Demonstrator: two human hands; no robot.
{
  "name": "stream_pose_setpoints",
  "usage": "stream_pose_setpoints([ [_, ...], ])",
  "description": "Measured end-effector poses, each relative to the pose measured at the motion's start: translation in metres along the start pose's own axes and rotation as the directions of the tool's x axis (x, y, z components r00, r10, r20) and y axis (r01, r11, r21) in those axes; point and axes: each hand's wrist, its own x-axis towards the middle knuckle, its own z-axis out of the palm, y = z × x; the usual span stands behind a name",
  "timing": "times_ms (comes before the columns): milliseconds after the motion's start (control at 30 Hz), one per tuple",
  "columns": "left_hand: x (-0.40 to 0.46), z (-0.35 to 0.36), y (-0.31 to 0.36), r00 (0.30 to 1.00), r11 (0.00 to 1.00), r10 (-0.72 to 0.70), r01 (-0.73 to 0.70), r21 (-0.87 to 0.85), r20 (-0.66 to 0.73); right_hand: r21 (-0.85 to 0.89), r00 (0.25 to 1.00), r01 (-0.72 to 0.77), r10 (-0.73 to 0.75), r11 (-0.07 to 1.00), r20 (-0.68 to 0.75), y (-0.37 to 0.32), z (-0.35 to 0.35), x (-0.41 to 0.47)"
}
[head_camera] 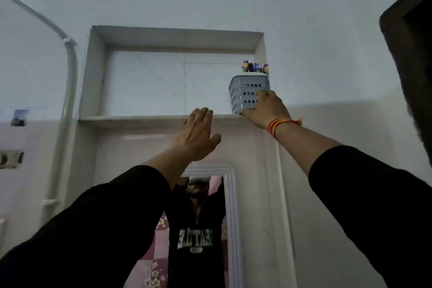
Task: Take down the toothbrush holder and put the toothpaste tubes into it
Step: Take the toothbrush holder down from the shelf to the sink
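At the right end of the niche shelf (140, 117) stands the toothbrush holder (245, 92); the right hand (266, 107) grips its lower side, while the left hand (195, 134), fingers spread, reaches toward the shelf's front edge.

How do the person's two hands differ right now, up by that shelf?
The right hand wraps the grey toothbrush holder at the niche's right end; the left hand holds nothing. The left hand's fingers are spread flat at the shelf edge; the right hand's curl round the holder. The right wrist wears orange threads; the left wrist is bare. Both reach up from black sleeves.
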Motion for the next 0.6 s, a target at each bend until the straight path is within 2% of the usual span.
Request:
stream_pose_setpoints([
  [133, 0.019, 0.033, -0.009, 0.998, 0.997, -0.040, 0.036, 0.071, 0.051, -0.025, 0.996, -0.081, 0.080, 0.996, -0.043, 0.004, 0.031, 0.031],
  [300, 0.017, 0.063, -0.031, 0.997, 0.991, 0.032, -0.023, 0.135, -0.064, -0.028, 0.970, -0.101, 0.092, 0.995, -0.225, -0.005, 0.068, 0.048],
  [400, 0.018, 0.066, -0.036, 0.994, 0.992, 0.060, -0.049, 0.118, -0.088, 0.004, 0.960, -0.089, 0.087, 0.996, -0.265, -0.003, 0.073, 0.054],
  [467, 0.018, 0.066, -0.038, 0.994, 0.992, 0.062, -0.052, 0.112, -0.088, 0.090, 0.958, -0.128, 0.147, 0.988, -0.246, -0.001, 0.072, 0.062],
  [600, 0.018, 0.063, -0.039, 0.996, 0.996, 0.052, -0.046, 0.080, -0.067, 0.309, 0.950, -0.253, 0.296, 0.917, -0.102, -0.005, 0.068, 0.078],
])
